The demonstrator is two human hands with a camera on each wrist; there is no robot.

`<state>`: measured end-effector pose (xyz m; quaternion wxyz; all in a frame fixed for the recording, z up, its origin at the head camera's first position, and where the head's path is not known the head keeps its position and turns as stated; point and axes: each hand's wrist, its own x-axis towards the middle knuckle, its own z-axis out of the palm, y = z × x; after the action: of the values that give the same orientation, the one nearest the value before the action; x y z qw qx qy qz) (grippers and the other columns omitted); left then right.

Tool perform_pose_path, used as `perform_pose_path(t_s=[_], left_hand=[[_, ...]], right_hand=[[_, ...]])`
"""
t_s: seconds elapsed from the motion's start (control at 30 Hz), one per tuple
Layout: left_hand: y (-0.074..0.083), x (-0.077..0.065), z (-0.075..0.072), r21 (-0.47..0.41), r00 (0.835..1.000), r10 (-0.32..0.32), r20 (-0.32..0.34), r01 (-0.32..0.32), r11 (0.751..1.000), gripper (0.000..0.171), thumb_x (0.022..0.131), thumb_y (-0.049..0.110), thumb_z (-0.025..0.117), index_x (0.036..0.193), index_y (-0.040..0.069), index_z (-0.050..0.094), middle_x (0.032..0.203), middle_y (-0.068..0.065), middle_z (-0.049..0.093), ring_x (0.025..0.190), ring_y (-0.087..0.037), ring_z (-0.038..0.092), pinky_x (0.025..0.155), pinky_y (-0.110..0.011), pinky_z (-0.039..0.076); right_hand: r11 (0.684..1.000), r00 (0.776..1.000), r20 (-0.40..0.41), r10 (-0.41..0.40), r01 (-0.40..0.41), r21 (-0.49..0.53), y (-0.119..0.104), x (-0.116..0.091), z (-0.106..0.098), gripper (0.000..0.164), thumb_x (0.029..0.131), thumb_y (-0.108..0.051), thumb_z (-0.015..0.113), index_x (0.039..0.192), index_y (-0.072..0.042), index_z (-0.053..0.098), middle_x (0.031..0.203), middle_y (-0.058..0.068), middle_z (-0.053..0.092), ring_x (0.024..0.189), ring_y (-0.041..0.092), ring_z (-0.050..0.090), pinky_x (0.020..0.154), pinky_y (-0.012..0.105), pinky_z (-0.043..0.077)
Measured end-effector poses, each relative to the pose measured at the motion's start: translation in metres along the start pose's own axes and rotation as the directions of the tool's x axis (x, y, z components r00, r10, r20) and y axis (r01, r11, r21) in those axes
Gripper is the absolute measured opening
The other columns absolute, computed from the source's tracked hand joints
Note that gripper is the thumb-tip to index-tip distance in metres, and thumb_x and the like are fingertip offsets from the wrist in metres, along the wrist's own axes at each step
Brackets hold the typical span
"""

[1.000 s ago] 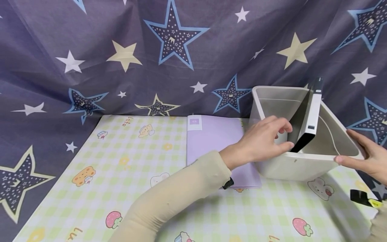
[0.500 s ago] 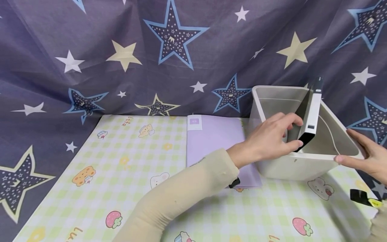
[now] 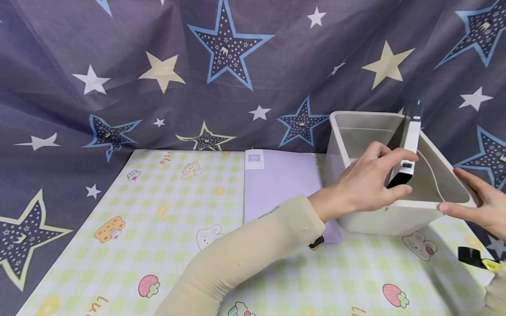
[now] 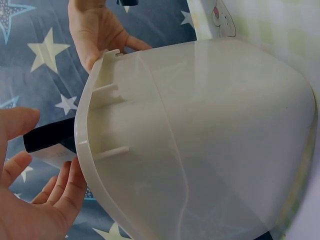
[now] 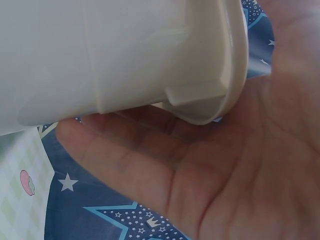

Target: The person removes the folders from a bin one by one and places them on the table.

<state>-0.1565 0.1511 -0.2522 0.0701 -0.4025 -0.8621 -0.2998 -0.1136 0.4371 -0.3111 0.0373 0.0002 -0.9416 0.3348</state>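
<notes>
A whitish plastic bin (image 3: 375, 219) stands at the right of the table. A flat, book-shaped black-and-white thing (image 3: 413, 138) leans upright in it, its top sticking out above the rim. My left hand (image 3: 367, 175) reaches over the near rim to its near end, index finger across the white edge and thumb lower down. In the left wrist view, the left thumb and fingers (image 4: 55, 200) lie spread on either side of its dark end (image 4: 50, 135). My right hand (image 3: 482, 202) grips the bin's right corner, thumb on the rim; its other fingers (image 5: 125, 150) lie along the outer wall.
A lilac folder (image 3: 280, 180) with a white label lies flat left of the bin, partly under my left forearm. The table (image 3: 118, 263) wears a green checked cloth with cartoon prints. A dark star-patterned curtain (image 3: 237, 109) hangs behind it.
My left hand has moved right, from beside the black-and-white thing to around its near end. The right hand, bin and lilac folder have stayed put.
</notes>
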Motion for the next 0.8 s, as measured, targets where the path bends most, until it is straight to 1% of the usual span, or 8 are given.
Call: perform_pose_path(t_s=[0.3,0.5,0.53,0.57,0.63,0.73,0.77,0.8], left_hand=[[0.0039,0.0038,0.0049,0.028,1.000,0.007,-0.011,-0.006,1.000,0.040,0.091,0.037,0.063,0.130,0.038,0.054,0.115,0.009,0.040,0.106,0.003,0.037,0.068,-0.010,0.037],[0.0023,0.0022,0.0053,-0.008,1.000,-0.011,-0.021,0.011,1.000,0.040,0.091,0.035,0.063,0.129,0.037,0.054,0.115,0.010,0.040,0.102,0.004,0.039,0.069,-0.010,0.037],[0.0015,0.0017,0.0051,-0.012,1.000,-0.012,-0.025,0.012,1.000,0.039,0.091,0.035,0.063,0.129,0.037,0.055,0.115,0.010,0.040,0.101,0.004,0.039,0.069,-0.010,0.037],[0.0007,0.0015,0.0048,-0.013,0.999,-0.015,-0.029,0.015,1.000,0.039,0.090,0.035,0.064,0.129,0.037,0.055,0.114,0.010,0.040,0.101,0.005,0.039,0.070,-0.010,0.037],[-0.0010,0.0009,0.0041,-0.012,0.999,-0.016,-0.042,0.016,1.000,0.039,0.090,0.035,0.065,0.128,0.037,0.056,0.113,0.011,0.041,0.101,0.006,0.039,0.072,-0.010,0.037],[-0.0039,0.0000,0.0022,-0.011,0.998,-0.012,-0.063,0.011,1.000,0.039,0.089,0.034,0.066,0.127,0.036,0.056,0.112,0.011,0.042,0.102,0.006,0.040,0.074,-0.010,0.036],[-0.0048,-0.0004,0.0016,-0.014,0.998,-0.011,-0.070,0.010,1.000,0.039,0.089,0.033,0.066,0.127,0.035,0.057,0.112,0.011,0.043,0.102,0.006,0.040,0.075,-0.010,0.036],[-0.0056,-0.0011,0.0009,-0.018,0.997,-0.009,-0.076,0.007,1.000,0.039,0.088,0.032,0.066,0.126,0.035,0.057,0.112,0.011,0.043,0.102,0.005,0.040,0.075,-0.010,0.037]], right_hand=[[1.000,1.000,0.003,0.006,-0.006,0.002,-0.0009,0.0005,-0.0004,0.104,0.087,-0.019,0.071,0.149,-0.002,-0.011,0.144,0.045,0.008,0.111,0.056,0.027,0.058,0.004,0.029],[1.000,1.000,0.003,0.007,-0.007,-0.011,-0.0029,0.0000,-0.0013,0.105,0.087,-0.020,0.071,0.149,-0.001,-0.010,0.143,0.045,0.009,0.110,0.057,0.029,0.057,0.004,0.029],[1.000,1.000,0.000,0.006,-0.006,-0.012,-0.0026,-0.0002,-0.0015,0.105,0.086,-0.020,0.072,0.150,-0.001,-0.010,0.143,0.045,0.010,0.111,0.049,0.035,0.057,0.004,0.029],[1.000,1.000,-0.001,0.005,-0.005,-0.013,-0.0025,-0.0004,-0.0016,0.105,0.086,-0.020,0.072,0.150,-0.001,-0.009,0.143,0.045,0.010,0.110,0.048,0.035,0.057,0.004,0.029],[1.000,1.000,-0.008,-0.001,0.001,-0.012,-0.0016,-0.0006,-0.0018,0.105,0.086,-0.019,0.072,0.150,-0.001,-0.008,0.143,0.045,0.013,0.108,0.025,0.043,0.058,0.003,0.030],[1.000,1.000,-0.015,-0.013,0.013,0.000,-0.0001,-0.0007,-0.0021,0.104,0.085,-0.018,0.073,0.151,-0.001,-0.006,0.142,0.045,0.015,0.096,-0.008,0.033,0.059,0.002,0.031],[1.000,1.000,-0.015,-0.013,0.013,0.002,-0.0001,-0.0008,-0.0021,0.104,0.085,-0.018,0.073,0.151,-0.001,-0.006,0.142,0.045,0.015,0.096,-0.009,0.032,0.059,0.002,0.031],[1.000,1.000,-0.016,-0.015,0.015,0.002,0.0002,-0.0008,-0.0023,0.104,0.084,-0.018,0.074,0.151,-0.001,-0.005,0.141,0.045,0.016,0.093,-0.015,0.026,0.060,0.002,0.032]])
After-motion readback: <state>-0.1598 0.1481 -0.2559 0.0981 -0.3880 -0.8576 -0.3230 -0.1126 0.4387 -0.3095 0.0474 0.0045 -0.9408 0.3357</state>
